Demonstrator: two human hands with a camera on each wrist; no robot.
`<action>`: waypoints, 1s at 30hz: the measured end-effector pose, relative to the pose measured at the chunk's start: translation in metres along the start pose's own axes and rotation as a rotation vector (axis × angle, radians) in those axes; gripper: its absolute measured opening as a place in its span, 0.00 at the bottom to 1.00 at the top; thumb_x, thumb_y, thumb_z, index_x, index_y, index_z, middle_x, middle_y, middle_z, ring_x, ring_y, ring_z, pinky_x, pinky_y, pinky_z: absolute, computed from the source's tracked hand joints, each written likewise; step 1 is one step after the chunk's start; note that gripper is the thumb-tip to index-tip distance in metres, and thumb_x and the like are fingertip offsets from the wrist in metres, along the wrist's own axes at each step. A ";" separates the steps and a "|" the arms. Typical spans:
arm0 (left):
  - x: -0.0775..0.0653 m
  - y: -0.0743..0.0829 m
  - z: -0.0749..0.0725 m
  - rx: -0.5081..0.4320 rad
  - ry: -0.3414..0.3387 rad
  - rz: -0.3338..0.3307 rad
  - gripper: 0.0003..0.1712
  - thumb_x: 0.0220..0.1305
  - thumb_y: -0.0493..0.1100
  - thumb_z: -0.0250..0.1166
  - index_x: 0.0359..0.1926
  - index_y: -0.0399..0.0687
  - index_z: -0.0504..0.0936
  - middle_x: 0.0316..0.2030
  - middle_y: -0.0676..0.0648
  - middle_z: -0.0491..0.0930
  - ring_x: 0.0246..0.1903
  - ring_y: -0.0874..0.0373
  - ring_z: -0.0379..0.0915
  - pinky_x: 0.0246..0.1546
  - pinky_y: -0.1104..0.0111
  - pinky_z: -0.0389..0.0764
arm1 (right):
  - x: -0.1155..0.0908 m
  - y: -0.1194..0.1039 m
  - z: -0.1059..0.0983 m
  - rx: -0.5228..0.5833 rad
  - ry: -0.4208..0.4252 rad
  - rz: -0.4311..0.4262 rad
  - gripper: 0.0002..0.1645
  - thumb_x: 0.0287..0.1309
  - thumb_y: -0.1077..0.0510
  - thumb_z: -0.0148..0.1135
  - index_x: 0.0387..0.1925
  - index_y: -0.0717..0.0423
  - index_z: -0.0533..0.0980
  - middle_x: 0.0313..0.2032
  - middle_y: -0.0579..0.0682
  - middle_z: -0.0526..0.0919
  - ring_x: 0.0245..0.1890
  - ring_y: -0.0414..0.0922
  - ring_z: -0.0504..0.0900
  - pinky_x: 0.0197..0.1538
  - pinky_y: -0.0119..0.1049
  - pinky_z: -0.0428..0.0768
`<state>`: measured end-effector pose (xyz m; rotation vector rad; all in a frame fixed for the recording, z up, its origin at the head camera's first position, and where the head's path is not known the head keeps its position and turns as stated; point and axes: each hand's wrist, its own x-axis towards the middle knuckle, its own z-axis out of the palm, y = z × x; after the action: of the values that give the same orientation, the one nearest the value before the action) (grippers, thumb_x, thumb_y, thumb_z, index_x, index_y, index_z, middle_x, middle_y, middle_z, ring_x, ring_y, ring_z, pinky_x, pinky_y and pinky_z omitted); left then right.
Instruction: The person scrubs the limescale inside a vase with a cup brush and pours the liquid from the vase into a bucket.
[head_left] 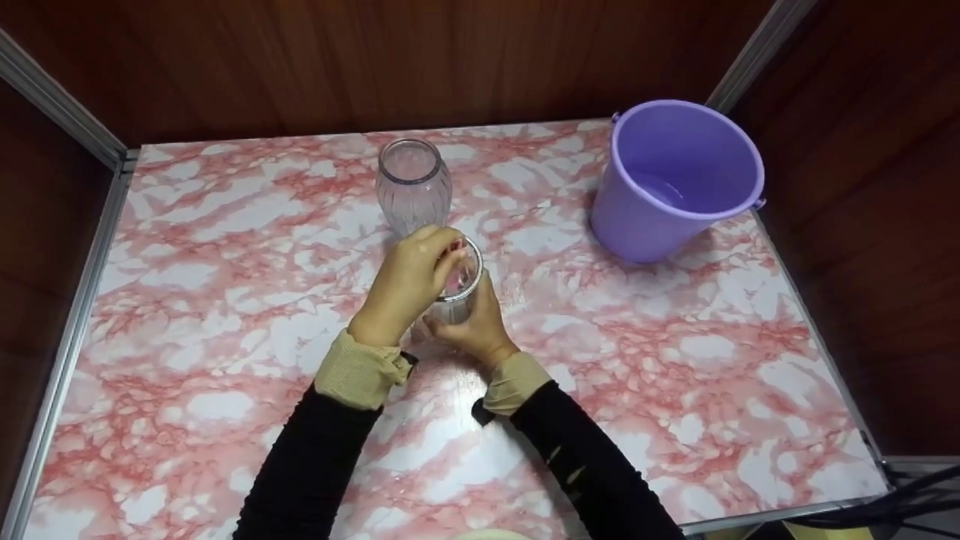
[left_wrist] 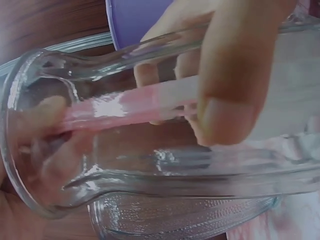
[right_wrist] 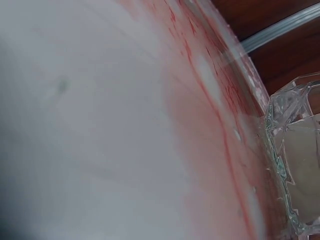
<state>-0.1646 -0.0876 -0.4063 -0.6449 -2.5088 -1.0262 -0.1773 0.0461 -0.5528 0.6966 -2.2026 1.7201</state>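
A clear glass vase (head_left: 452,309) stands between the two hands near the middle of the table. My right hand (head_left: 484,322) grips its side, the thumb (left_wrist: 232,95) lying across the outside of the glass in the left wrist view. My left hand (head_left: 409,274) is at the vase's mouth, its fingertips inside the rim. They pinch a pink-and-white stick-like tool (left_wrist: 117,111), which reaches down into the vase; its far end is hidden behind the thumb. The right wrist view catches the vase's thick glass base (right_wrist: 295,160) at its right side.
A second clear glass vase (head_left: 412,184) stands upright just behind the hands. At the back right is a purple bucket (head_left: 637,229) with some liquid at its bottom. The red-and-white marbled table (head_left: 225,405) is bounded by dark wood panels (head_left: 375,67) and metal rails.
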 end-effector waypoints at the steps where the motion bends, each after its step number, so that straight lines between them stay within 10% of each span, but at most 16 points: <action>1: 0.000 -0.001 0.000 0.003 0.009 0.012 0.06 0.68 0.34 0.65 0.43 0.34 0.83 0.38 0.39 0.83 0.38 0.48 0.82 0.43 0.62 0.85 | 0.000 0.000 0.000 0.000 0.000 0.000 0.59 0.36 0.56 0.79 0.67 0.69 0.57 0.64 0.65 0.71 0.63 0.55 0.72 0.69 0.43 0.69; 30: -0.002 -0.002 0.003 0.205 -0.019 0.077 0.08 0.74 0.36 0.58 0.42 0.31 0.75 0.35 0.36 0.81 0.32 0.40 0.83 0.37 0.56 0.87 | 0.000 -0.002 0.000 -0.025 -0.006 0.013 0.62 0.33 0.58 0.78 0.69 0.70 0.55 0.63 0.66 0.71 0.61 0.58 0.74 0.69 0.43 0.70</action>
<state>-0.1642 -0.0873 -0.4101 -0.6858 -2.5405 -0.7270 -0.1762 0.0460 -0.5505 0.6840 -2.2333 1.6954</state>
